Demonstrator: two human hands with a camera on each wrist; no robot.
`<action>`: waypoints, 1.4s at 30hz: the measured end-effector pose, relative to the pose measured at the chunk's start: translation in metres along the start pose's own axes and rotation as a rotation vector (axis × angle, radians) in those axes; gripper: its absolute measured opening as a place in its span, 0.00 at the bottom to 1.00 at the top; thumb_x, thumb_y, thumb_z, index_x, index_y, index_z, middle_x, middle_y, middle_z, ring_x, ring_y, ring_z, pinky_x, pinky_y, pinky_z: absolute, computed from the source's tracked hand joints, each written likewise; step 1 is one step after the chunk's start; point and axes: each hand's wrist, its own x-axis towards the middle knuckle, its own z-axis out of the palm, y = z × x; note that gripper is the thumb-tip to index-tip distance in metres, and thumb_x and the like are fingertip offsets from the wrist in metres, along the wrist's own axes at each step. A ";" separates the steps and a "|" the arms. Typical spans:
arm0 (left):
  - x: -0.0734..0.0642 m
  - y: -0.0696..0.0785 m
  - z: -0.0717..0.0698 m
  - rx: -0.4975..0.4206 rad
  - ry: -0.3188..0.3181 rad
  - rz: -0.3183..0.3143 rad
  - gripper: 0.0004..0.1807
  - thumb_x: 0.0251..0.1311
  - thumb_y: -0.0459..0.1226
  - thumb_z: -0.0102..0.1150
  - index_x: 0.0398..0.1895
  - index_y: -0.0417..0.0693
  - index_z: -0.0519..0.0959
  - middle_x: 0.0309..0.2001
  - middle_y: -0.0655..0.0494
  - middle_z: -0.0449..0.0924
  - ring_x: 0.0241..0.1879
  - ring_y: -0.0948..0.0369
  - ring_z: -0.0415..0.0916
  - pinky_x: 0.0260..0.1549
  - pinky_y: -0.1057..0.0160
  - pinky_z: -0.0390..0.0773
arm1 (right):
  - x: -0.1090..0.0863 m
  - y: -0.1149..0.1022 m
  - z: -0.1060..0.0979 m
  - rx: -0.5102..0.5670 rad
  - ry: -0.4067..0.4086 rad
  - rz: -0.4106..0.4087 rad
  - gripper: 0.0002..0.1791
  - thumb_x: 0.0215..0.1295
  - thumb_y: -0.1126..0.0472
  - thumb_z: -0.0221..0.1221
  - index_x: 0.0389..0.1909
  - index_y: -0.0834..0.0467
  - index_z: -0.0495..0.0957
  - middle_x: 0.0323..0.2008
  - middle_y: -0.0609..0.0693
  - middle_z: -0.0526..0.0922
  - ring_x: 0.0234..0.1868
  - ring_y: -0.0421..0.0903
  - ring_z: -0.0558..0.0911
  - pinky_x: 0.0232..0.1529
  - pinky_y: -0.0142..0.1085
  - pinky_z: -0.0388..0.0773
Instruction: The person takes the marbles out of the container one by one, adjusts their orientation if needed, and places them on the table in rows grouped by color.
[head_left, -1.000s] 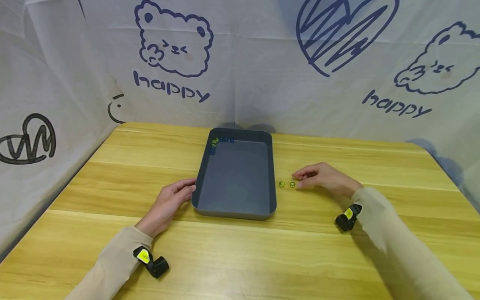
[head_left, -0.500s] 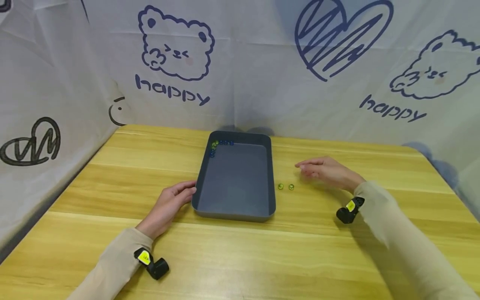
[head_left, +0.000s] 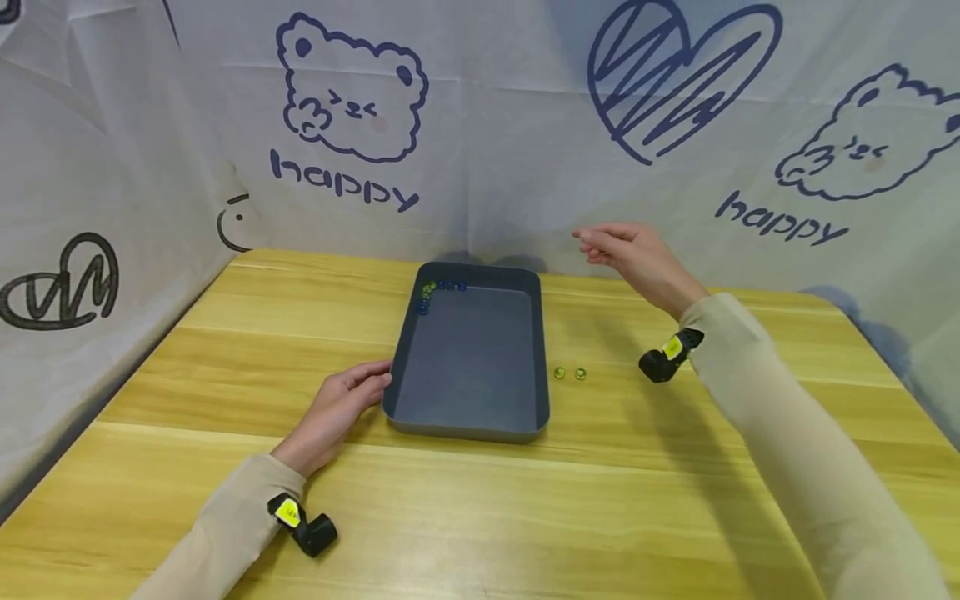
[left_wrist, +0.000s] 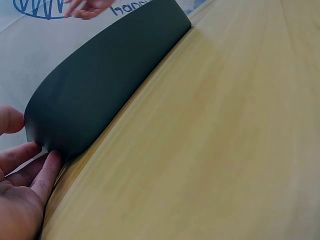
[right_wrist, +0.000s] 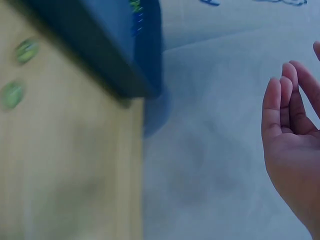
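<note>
A dark grey rectangular tray (head_left: 472,358) lies on the table. With thumb and fingertips my left hand (head_left: 330,417) holds its left wall, as the left wrist view also shows (left_wrist: 25,200). Green glass marbles (head_left: 428,289) and blue marbles (head_left: 451,286) line the tray's far left corner. Two green marbles sit on the table right of the tray, one nearer (head_left: 559,373) and one farther from it (head_left: 581,374). My right hand (head_left: 641,262) is raised beyond the tray's far right corner, thumb and index close together; whether a marble is between them is hidden.
The wooden table (head_left: 480,508) ends at a hanging white cloth (head_left: 495,192) with blue drawings. A black camera is strapped to the left wrist (head_left: 303,525), another to the right (head_left: 671,354).
My right hand has risen away from the two green marbles, upward and slightly left. Those marbles, the tray and my left hand stay in place.
</note>
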 end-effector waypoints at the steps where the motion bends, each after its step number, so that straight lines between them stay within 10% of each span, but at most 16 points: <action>1: 0.000 0.000 -0.001 0.001 0.003 -0.003 0.27 0.72 0.39 0.48 0.68 0.32 0.63 0.67 0.37 0.64 0.63 0.49 0.66 0.60 0.61 0.69 | 0.006 -0.005 0.005 -0.038 0.006 -0.009 0.20 0.69 0.54 0.59 0.53 0.64 0.79 0.43 0.50 0.80 0.41 0.42 0.78 0.52 0.33 0.77; 9: 0.001 0.001 -0.005 0.011 0.015 -0.013 0.27 0.72 0.39 0.48 0.69 0.33 0.63 0.67 0.38 0.64 0.63 0.49 0.66 0.62 0.58 0.68 | 0.042 -0.020 0.045 -0.059 0.034 -0.064 0.22 0.67 0.55 0.61 0.54 0.67 0.78 0.48 0.54 0.79 0.44 0.47 0.76 0.58 0.41 0.73; 25: 0.005 -0.003 -0.001 0.015 0.023 0.001 0.25 0.71 0.37 0.49 0.66 0.31 0.66 0.65 0.37 0.66 0.62 0.48 0.67 0.61 0.59 0.69 | 0.095 0.027 0.130 -0.242 -0.070 0.008 0.16 0.65 0.58 0.63 0.49 0.63 0.83 0.47 0.56 0.82 0.48 0.56 0.78 0.53 0.48 0.76; 42: 0.000 -0.002 0.002 0.006 0.043 -0.004 0.24 0.71 0.37 0.49 0.66 0.32 0.67 0.64 0.38 0.67 0.61 0.50 0.69 0.60 0.59 0.70 | 0.106 0.058 0.178 -0.510 -0.078 0.067 0.09 0.63 0.60 0.65 0.40 0.61 0.87 0.43 0.54 0.85 0.42 0.48 0.80 0.40 0.35 0.77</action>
